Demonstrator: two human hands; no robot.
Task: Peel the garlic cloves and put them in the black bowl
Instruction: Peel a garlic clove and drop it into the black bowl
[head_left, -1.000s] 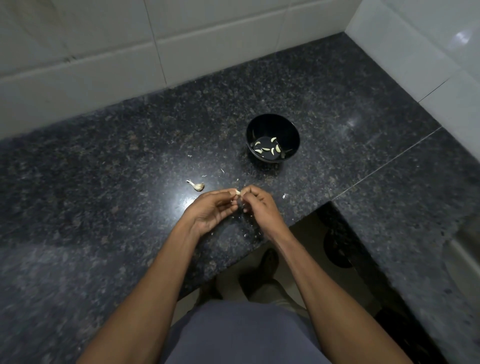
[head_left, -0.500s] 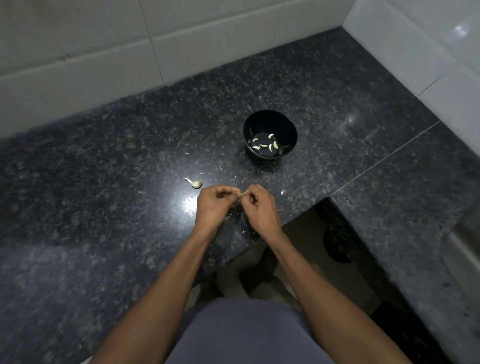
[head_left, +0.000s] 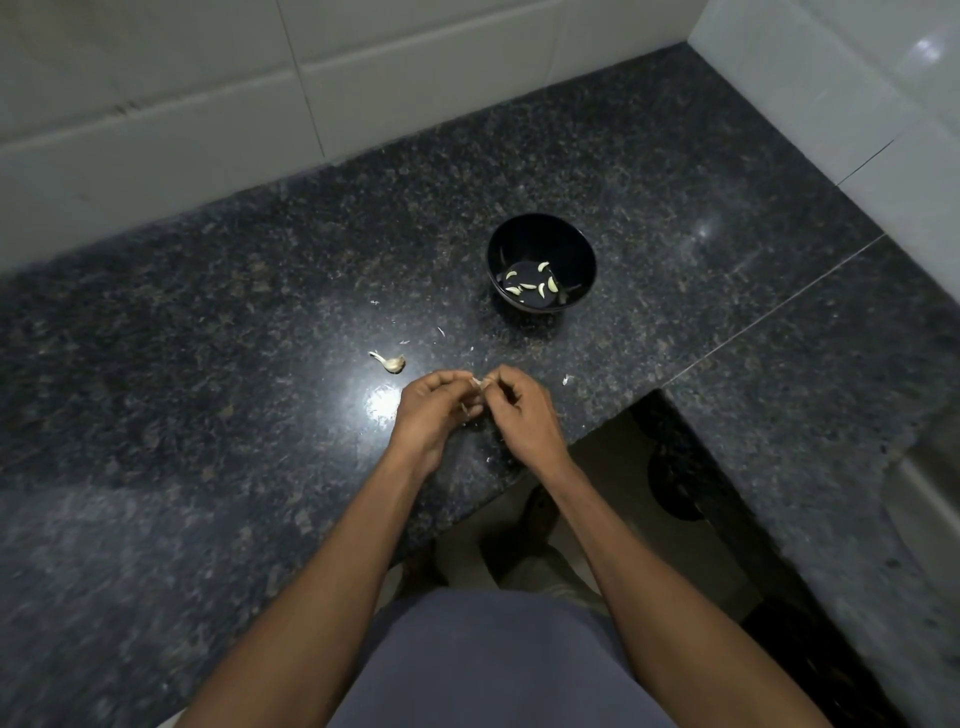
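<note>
My left hand (head_left: 434, 410) and my right hand (head_left: 522, 413) meet over the dark granite counter, fingertips together. Between them they pinch a small garlic clove (head_left: 477, 383), mostly hidden by the fingers. The black bowl (head_left: 571, 254) stands beyond the hands, slightly right, with several peeled cloves (head_left: 530, 286) on its bottom. An unpeeled clove with a papery tail (head_left: 392, 362) lies on the counter just left of my left hand.
Small scraps of garlic skin (head_left: 566, 380) are scattered around the hands and towards the bowl. The granite counter (head_left: 208, 364) is L-shaped, its inner edge just below my hands. White tiled walls (head_left: 415, 78) close the back and right sides.
My hands have stayed together on the clove, the fingers working at it slightly. The view has shifted a little; the bowl and the loose clove have not moved.
</note>
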